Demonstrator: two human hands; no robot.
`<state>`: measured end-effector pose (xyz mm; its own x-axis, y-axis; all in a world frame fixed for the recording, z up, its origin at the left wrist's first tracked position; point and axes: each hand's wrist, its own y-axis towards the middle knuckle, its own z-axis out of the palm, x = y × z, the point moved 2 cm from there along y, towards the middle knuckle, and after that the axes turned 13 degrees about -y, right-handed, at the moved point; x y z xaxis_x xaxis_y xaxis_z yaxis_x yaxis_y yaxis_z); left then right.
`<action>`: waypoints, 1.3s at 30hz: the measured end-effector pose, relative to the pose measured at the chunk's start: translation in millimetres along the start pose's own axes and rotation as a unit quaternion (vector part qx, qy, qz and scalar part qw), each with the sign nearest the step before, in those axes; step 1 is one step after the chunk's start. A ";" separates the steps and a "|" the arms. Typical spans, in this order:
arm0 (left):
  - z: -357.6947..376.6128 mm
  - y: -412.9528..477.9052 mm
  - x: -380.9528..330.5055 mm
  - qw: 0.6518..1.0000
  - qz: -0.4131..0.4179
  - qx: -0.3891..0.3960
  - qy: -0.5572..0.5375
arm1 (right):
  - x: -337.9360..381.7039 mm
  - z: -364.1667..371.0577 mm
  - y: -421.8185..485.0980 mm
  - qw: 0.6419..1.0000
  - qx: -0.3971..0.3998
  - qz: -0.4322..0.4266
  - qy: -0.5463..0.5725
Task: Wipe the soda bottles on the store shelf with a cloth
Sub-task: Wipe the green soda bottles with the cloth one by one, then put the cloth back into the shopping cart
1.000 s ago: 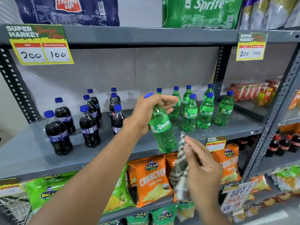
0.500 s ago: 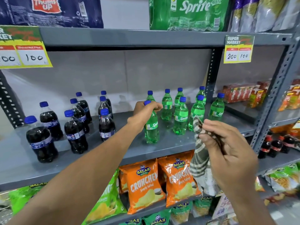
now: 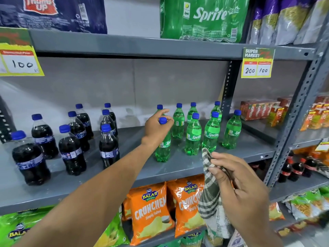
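Observation:
A green Sprite bottle (image 3: 163,147) with a blue cap stands upright on the grey shelf (image 3: 187,166). My left hand (image 3: 156,126) is wrapped around its neck just under the cap. Several more Sprite bottles (image 3: 194,136) stand to its right and behind it. Several dark cola bottles (image 3: 71,150) with blue caps stand at the left of the same shelf. My right hand (image 3: 238,186) is below the shelf's front edge and pinches a checked grey-and-white cloth (image 3: 211,202) that hangs down from it.
Orange chip bags (image 3: 149,211) and green chip bags (image 3: 16,230) fill the shelf below. Shrink-wrapped Sprite (image 3: 204,18) and Thums Up (image 3: 51,13) packs sit on the top shelf. A slotted steel post (image 3: 300,111) rises at the right, with juice cartons (image 3: 260,109) and small cola bottles (image 3: 293,168) beyond.
My left hand has set the Sprite bottle down from the air onto the shelf and still grips its neck. My right hand with the cloth has risen towards the shelf edge.

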<state>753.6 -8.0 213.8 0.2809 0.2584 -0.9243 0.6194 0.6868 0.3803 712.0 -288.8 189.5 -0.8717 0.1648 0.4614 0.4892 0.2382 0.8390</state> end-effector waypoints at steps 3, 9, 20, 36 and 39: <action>-3.4 -10.8 -18.9 0.993 0.077 0.001 0.086 | 1.2 3.1 1.5 1.000 0.016 0.001 -0.006; -32.4 -108.2 -89.2 0.948 0.212 0.233 0.047 | 11.3 1.6 7.1 0.997 0.078 -0.006 -0.018; -146.8 -195.7 -117.4 0.921 0.113 0.281 0.244 | 81.1 70.0 -7.2 0.940 0.304 -0.015 0.153; -470.3 -402.3 -122.4 0.876 -0.104 -0.051 0.469 | 293.3 279.0 -165.0 0.755 0.606 -0.217 0.127; -539.5 -447.8 -106.6 0.844 -0.157 -0.076 0.507 | 346.8 315.1 -221.1 0.743 0.620 -0.217 0.128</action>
<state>50.8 23.3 124.3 -0.6993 0.4423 -0.5616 0.4232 0.8893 0.1734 310.6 17.2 73.2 -0.8537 -0.3346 0.3990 -0.3282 0.9406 0.0865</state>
